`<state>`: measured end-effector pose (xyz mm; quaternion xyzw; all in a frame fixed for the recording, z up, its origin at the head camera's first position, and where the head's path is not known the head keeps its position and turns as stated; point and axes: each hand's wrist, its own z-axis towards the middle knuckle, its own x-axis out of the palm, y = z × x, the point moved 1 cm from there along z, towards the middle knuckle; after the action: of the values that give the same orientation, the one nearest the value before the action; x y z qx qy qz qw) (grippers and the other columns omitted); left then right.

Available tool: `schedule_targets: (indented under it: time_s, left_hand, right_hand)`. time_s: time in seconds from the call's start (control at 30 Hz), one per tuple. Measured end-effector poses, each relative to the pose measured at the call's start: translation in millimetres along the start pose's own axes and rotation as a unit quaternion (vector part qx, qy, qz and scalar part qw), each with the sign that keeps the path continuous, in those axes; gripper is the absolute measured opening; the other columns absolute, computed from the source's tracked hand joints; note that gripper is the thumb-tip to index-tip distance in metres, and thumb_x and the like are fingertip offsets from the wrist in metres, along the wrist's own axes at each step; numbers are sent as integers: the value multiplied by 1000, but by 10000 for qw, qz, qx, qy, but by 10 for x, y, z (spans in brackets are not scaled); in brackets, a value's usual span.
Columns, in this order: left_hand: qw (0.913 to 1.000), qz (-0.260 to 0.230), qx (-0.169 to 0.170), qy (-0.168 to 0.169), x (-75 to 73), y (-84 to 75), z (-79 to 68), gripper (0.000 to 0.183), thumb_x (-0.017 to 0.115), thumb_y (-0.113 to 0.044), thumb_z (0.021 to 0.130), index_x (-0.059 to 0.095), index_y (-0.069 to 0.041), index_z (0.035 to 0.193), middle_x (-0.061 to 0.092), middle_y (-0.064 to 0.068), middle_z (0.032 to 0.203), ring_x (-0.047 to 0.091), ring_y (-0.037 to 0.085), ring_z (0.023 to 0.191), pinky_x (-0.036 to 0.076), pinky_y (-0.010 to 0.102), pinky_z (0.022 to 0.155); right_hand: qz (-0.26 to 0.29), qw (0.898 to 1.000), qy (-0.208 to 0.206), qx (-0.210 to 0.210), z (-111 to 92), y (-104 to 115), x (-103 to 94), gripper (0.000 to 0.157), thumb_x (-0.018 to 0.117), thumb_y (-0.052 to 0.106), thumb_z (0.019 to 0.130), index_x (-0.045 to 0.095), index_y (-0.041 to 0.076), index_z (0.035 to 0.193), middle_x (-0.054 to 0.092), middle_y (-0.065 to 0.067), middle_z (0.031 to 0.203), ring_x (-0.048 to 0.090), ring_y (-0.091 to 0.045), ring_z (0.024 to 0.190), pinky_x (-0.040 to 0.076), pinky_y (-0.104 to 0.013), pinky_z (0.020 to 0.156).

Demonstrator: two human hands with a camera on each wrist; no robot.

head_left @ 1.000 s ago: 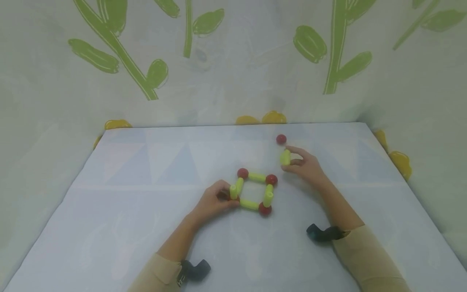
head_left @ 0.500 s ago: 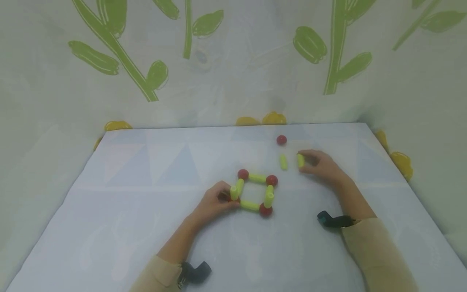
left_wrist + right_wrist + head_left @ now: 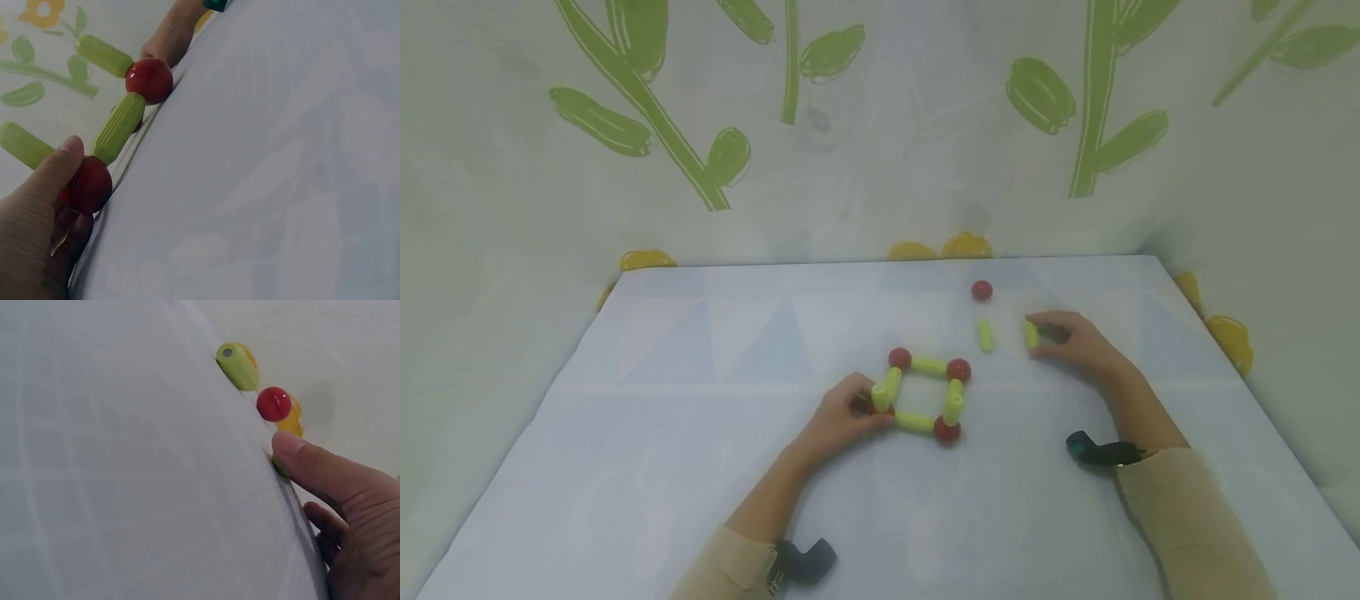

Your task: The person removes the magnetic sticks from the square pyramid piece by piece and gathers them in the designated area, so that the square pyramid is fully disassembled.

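Note:
In the head view, a square frame of light-green magnetic rods and red balls lies mid-table, with two rods standing up from its near corners. My left hand (image 3: 844,417) pinches the red ball (image 3: 92,185) at the near-left corner. An upright rod (image 3: 880,395) rises from that ball. To the right, my right hand (image 3: 1071,340) holds a loose green rod (image 3: 1032,335) between thumb and finger, low at the tabletop. Its thumb hides most of that rod in the right wrist view. Another green rod (image 3: 985,335) lies between this hand and the frame.
A loose red ball (image 3: 982,290) sits farther back, near the table's rear edge. Behind the white, faintly patterned table (image 3: 662,467) stands a pale wall (image 3: 910,150) painted with green plants. Dark wrist cameras (image 3: 805,562) jut from both sleeves.
My right hand has moved right, away from the frame and the loose ball, leaving one green rod lying and keeping another in its fingers. The left hand stays at its corner.

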<state>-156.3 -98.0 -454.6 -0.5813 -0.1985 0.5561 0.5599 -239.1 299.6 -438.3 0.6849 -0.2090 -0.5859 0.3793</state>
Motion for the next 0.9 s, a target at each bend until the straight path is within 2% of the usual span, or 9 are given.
schedule_targets:
  time_s: [0.1,0.2,0.33,0.47,0.63,0.7,0.8,0.87,0.9]
  left_hand:
    - [10000,49,-75,-24,-8,-26,2,27,77,-5,74,59,-6,95,61,5,92,59,12,85,53,30,78]
    - [10000,23,-44,-28,-39,-155,-5,26,77,-3,74,59,-5,94,61,5,91,60,12,85,53,30,78]
    - [9997,-60,251,-30,-77,-295,-24,25,76,0,74,60,-4,93,62,7,91,61,13,84,53,30,78]
    - [9983,-157,563,44,-88,-283,-29,25,75,2,74,60,-5,92,62,7,92,62,16,86,53,31,79]
    - [9972,-310,628,267,-92,-209,-13,26,75,4,74,62,-6,94,64,7,95,61,15,90,53,31,82]
    - [9970,-326,637,293,-79,-106,-5,26,76,2,74,63,-7,95,64,7,97,61,13,91,53,30,82]
    - [9968,-352,675,251,-56,42,1,27,78,-4,74,64,-10,97,64,5,97,61,13,92,52,28,83]
    - [9971,-378,621,228,-46,107,-2,28,78,-7,74,65,-13,98,64,2,98,61,13,93,52,27,83]
    - [9972,-393,593,234,-43,119,-5,28,78,-9,74,65,-14,98,64,1,98,61,13,93,52,27,84]
  right_hand:
    - [-93,9999,-14,118,-10,15,-2,62,77,21,78,52,0,131,45,-21,140,32,-40,134,22,-57,110]
    - [-181,9992,-44,344,-23,38,-2,66,77,26,78,50,3,134,42,-20,143,28,-40,136,20,-57,111]
    - [-140,9978,-79,637,-56,64,-9,74,77,34,77,46,7,138,37,-19,147,23,-40,139,17,-59,111]
    - [-47,9969,-218,753,-132,84,-30,77,76,40,77,44,10,140,35,-17,149,21,-39,140,16,-59,112]
    - [-27,9972,-482,576,-298,208,-8,70,74,35,81,46,9,139,39,-17,147,25,-39,139,20,-60,110]
    - [9,9976,-619,317,-368,282,67,63,73,29,83,49,7,136,45,-17,142,36,-35,133,30,-48,110]
    - [257,9971,-713,-108,-460,401,250,52,73,21,83,55,7,130,55,-15,132,51,-21,115,43,-23,97]
    - [466,9958,-648,-460,-500,461,381,47,73,16,83,58,6,126,60,-14,124,54,-13,101,43,-11,84]
    - [604,9946,-563,-622,-517,496,441,46,73,13,83,59,5,125,61,-15,121,54,-11,98,44,-10,82]
